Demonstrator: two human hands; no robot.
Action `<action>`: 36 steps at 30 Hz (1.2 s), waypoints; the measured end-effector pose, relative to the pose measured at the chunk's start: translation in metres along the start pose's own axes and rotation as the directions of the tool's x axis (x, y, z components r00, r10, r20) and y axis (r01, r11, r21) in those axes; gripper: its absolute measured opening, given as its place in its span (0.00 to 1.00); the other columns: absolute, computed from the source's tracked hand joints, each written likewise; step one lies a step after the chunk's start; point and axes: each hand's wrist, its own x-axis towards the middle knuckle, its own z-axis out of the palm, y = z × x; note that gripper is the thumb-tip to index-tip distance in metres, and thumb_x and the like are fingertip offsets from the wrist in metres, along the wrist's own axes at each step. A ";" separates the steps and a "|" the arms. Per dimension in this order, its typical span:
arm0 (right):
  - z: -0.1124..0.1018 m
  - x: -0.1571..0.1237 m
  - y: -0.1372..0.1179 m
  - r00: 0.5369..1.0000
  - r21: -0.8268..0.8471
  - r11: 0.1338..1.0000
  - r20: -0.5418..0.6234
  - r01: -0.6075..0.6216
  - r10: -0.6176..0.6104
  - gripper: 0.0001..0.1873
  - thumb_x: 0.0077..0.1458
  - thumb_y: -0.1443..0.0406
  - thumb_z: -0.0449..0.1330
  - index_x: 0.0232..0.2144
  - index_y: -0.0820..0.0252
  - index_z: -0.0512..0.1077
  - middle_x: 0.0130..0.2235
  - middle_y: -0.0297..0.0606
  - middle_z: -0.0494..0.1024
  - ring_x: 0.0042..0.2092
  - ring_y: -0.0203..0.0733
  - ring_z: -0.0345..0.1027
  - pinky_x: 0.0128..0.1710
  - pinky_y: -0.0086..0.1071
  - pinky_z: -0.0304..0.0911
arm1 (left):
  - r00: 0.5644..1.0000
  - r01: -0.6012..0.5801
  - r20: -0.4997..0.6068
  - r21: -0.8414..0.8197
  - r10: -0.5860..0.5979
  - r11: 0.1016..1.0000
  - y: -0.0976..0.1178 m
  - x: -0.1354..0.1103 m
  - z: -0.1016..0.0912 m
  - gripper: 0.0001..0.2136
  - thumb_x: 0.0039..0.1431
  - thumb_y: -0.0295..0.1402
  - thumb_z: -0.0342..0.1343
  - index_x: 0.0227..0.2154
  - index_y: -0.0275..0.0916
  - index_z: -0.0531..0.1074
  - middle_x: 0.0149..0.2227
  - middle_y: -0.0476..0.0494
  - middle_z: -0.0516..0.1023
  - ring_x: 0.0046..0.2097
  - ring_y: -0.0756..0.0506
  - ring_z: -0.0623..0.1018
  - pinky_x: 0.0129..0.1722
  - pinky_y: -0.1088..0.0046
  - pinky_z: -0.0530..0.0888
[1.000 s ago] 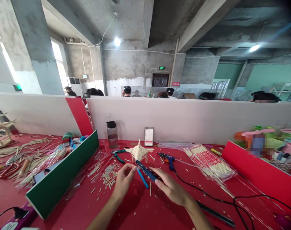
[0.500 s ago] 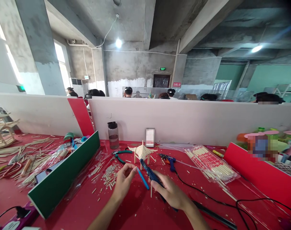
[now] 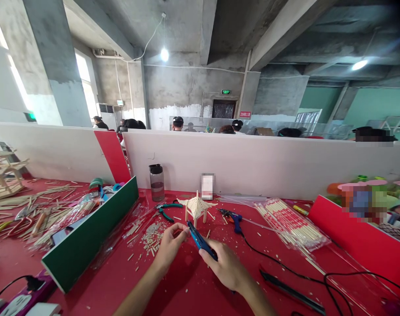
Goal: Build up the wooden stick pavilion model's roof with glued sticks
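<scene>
My right hand (image 3: pixel 224 265) is wrapped round the handles of dark-jawed blue pliers (image 3: pixel 200 239), which point up and to the left. The handles lie close together. At the tip of the jaws, the thumb and forefinger of my left hand (image 3: pixel 171 241) are pinched; whatever is between them is too small to make out. Just beyond the pliers stands a small model pavilion (image 3: pixel 197 207) made of pale wooden sticks, with a pointed roof and short legs. Neither hand seems to touch it.
Green-handled pliers (image 3: pixel 167 213) and cut stick bits (image 3: pixel 150 237) lie left of the model. A blue glue gun (image 3: pixel 234 219), its cord trailing right, and bagged sticks (image 3: pixel 285 219) lie right. A bottle (image 3: pixel 157 184) stands behind; green (image 3: pixel 94 237) and red (image 3: pixel 361 237) dividers flank the table.
The blue pliers' spread handles have come together in my right hand. Their jaws have moved left, up to my left fingertips. The view has shifted slightly.
</scene>
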 end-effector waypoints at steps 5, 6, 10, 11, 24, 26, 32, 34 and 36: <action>0.004 0.001 0.002 1.000 -0.002 1.000 -0.014 -0.004 0.004 0.22 0.67 0.56 0.52 0.56 0.57 0.74 0.43 0.42 0.82 0.43 0.49 0.75 0.46 0.35 0.66 | 1.000 0.030 0.001 -0.001 -0.030 1.000 -0.005 0.001 0.000 0.14 0.51 0.43 0.67 0.26 0.37 0.73 0.25 0.50 0.73 0.27 0.50 0.71 0.30 0.76 0.68; 0.004 0.001 0.003 1.000 -0.007 1.000 -0.017 -0.001 0.001 0.21 0.66 0.56 0.52 0.55 0.57 0.75 0.43 0.43 0.82 0.43 0.49 0.75 0.46 0.35 0.66 | 1.000 0.029 -0.001 0.000 -0.029 1.000 -0.005 0.001 0.000 0.14 0.51 0.43 0.67 0.26 0.38 0.73 0.25 0.50 0.72 0.27 0.50 0.71 0.30 0.76 0.68; 0.005 0.001 0.004 1.000 -0.016 1.000 -0.023 0.009 -0.009 0.19 0.66 0.57 0.53 0.51 0.57 0.76 0.42 0.42 0.82 0.44 0.49 0.75 0.47 0.36 0.66 | 1.000 0.023 0.000 0.011 -0.023 1.000 -0.004 0.002 0.000 0.15 0.50 0.44 0.68 0.25 0.38 0.73 0.25 0.50 0.72 0.27 0.49 0.71 0.30 0.76 0.68; 0.005 0.001 0.004 1.000 -0.016 1.000 -0.024 0.009 -0.009 0.18 0.66 0.57 0.53 0.50 0.57 0.76 0.41 0.42 0.82 0.43 0.49 0.75 0.47 0.35 0.66 | 1.000 0.022 0.000 0.014 -0.022 1.000 -0.004 0.002 0.000 0.15 0.49 0.44 0.68 0.25 0.38 0.73 0.25 0.50 0.73 0.27 0.49 0.71 0.30 0.75 0.68; 0.007 0.001 0.007 1.000 -0.011 1.000 -0.017 -0.006 0.005 0.18 0.65 0.57 0.53 0.49 0.58 0.77 0.40 0.40 0.82 0.40 0.48 0.75 0.43 0.34 0.65 | 1.000 -0.003 -0.001 0.058 0.003 0.998 -0.009 0.003 0.000 0.16 0.49 0.45 0.68 0.25 0.40 0.71 0.25 0.49 0.74 0.28 0.48 0.74 0.31 0.74 0.70; 0.008 0.001 0.008 1.000 -0.029 0.999 -0.020 -0.016 0.015 0.19 0.65 0.56 0.53 0.47 0.59 0.77 0.37 0.40 0.82 0.38 0.47 0.74 0.41 0.33 0.65 | 1.000 -0.009 0.000 0.065 0.009 0.998 -0.009 0.003 0.000 0.15 0.50 0.44 0.67 0.25 0.40 0.71 0.25 0.49 0.74 0.29 0.47 0.74 0.31 0.73 0.70; 0.009 0.001 0.009 1.000 -0.073 0.997 -0.013 -0.022 0.021 0.19 0.66 0.55 0.52 0.41 0.60 0.77 0.32 0.37 0.79 0.32 0.43 0.70 0.34 0.30 0.60 | 1.000 -0.020 -0.006 0.078 0.021 0.997 -0.011 0.004 -0.001 0.14 0.51 0.43 0.67 0.25 0.39 0.71 0.25 0.49 0.75 0.29 0.47 0.75 0.32 0.73 0.71; 0.009 0.001 0.008 1.000 -0.083 0.996 -0.012 -0.025 0.024 0.18 0.66 0.55 0.52 0.40 0.61 0.77 0.31 0.36 0.78 0.31 0.42 0.69 0.33 0.30 0.58 | 1.000 -0.018 -0.008 0.080 0.019 0.997 -0.012 0.005 -0.002 0.14 0.50 0.43 0.67 0.25 0.39 0.71 0.25 0.49 0.75 0.29 0.46 0.75 0.32 0.72 0.71; 0.010 0.001 0.007 1.000 -0.082 0.996 -0.012 -0.021 0.020 0.19 0.66 0.55 0.52 0.41 0.61 0.77 0.31 0.37 0.79 0.32 0.42 0.69 0.33 0.30 0.58 | 1.000 -0.018 -0.010 0.082 0.019 0.996 -0.012 0.005 -0.002 0.14 0.50 0.43 0.67 0.25 0.39 0.71 0.25 0.49 0.75 0.29 0.46 0.75 0.32 0.72 0.71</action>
